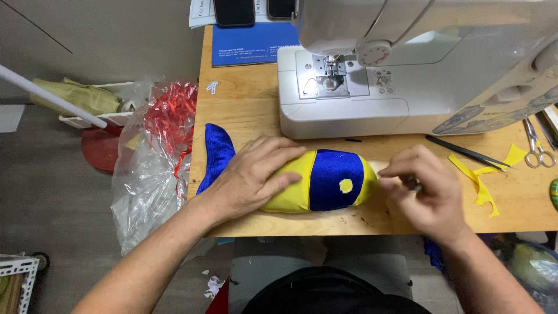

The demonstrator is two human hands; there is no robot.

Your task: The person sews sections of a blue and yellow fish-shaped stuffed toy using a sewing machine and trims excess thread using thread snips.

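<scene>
A stuffed fabric fish [325,180] in blue and yellow lies on the wooden table [244,104] in front of the sewing machine. Its blue tail points left and its yellow nose points right, with a small yellow dot as an eye. My left hand [253,174] rests flat on the fish's middle and presses it down. My right hand [427,189] is at the nose end, fingers pinched together on something small; what it pinches is hidden by the fingers.
A white sewing machine [407,70] fills the back of the table. Yellow fabric scraps [482,177], black tweezers [465,151] and scissors [537,145] lie at the right. A plastic bag with red filling [160,145] hangs off the table's left edge. A blue folder [250,43] lies at the back.
</scene>
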